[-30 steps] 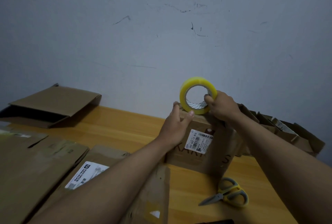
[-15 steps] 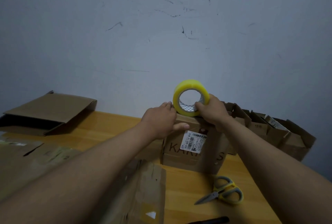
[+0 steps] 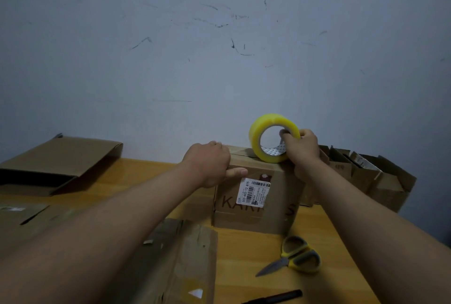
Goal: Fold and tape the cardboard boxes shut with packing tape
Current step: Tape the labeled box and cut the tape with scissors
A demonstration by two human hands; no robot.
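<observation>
Where right hand holds, tape roll upright

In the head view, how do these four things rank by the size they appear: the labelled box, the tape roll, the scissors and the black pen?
1. labelled box, clearly largest.
2. scissors and tape roll: they look alike, and the scissors lie nearer the camera, so I do not rank them.
3. black pen, thinnest, partly cut off at the frame edge.

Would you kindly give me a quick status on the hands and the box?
Left hand presses box top corner. Right hand grips tape roll standing on box top. Scissors lie on table in front, clear of the work.
</observation>
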